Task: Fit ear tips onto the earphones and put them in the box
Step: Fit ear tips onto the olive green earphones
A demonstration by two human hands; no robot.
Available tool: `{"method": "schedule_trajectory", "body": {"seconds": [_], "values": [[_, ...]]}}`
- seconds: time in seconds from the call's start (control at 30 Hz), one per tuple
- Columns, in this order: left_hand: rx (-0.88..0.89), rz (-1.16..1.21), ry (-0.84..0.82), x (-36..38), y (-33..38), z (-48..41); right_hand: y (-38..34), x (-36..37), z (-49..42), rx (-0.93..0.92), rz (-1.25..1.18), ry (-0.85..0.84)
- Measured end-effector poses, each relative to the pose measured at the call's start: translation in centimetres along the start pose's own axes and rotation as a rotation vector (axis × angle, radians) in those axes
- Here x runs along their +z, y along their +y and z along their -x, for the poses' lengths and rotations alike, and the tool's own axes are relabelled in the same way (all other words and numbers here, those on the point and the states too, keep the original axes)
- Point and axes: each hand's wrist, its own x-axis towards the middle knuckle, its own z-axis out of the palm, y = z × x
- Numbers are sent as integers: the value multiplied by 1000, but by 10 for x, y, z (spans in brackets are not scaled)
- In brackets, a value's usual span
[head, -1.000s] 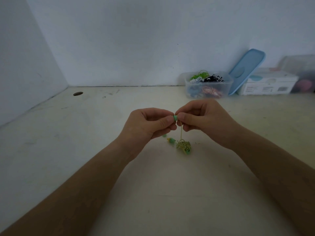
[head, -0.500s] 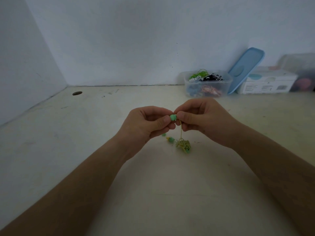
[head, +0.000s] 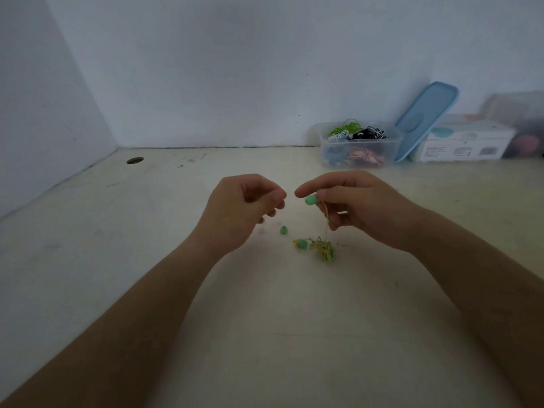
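- The right hand [head: 362, 207] pinches the green-tipped yellow earphone bud [head: 311, 199]; its bundled yellow cord [head: 325, 251] lies mid-bench [head: 147, 260].
- The left hand [head: 238, 207] hovers loosely curled, holding nothing.
- The clear plastic box [head: 359, 142] stands at the bench's far edge.

The left hand [head: 235, 210] has blurred fingertips [head: 272, 206]; the right edge cuts off a hazy container [head: 521, 122].
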Motion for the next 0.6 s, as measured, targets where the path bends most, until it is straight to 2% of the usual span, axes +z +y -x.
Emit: {"method": "schedule_trajectory", "body": {"seconds": [0.1,0.17,0.23,0.33,0.6], "values": [[113,-389,-28,0,-7,-2,-1,-4,0,44,120,1],[140,-499,-109,3,-12,-2,0,-5,0,43,224,39],[145,-581,-174,6,-13,-3,2,-4,-1,12,437,94],[130,-641,-219,6,-13,-5,6,-3,-3,-6,756,114],[122,-568,-181,10,-17,-3,4,-4,-2,81,964,84]]}}
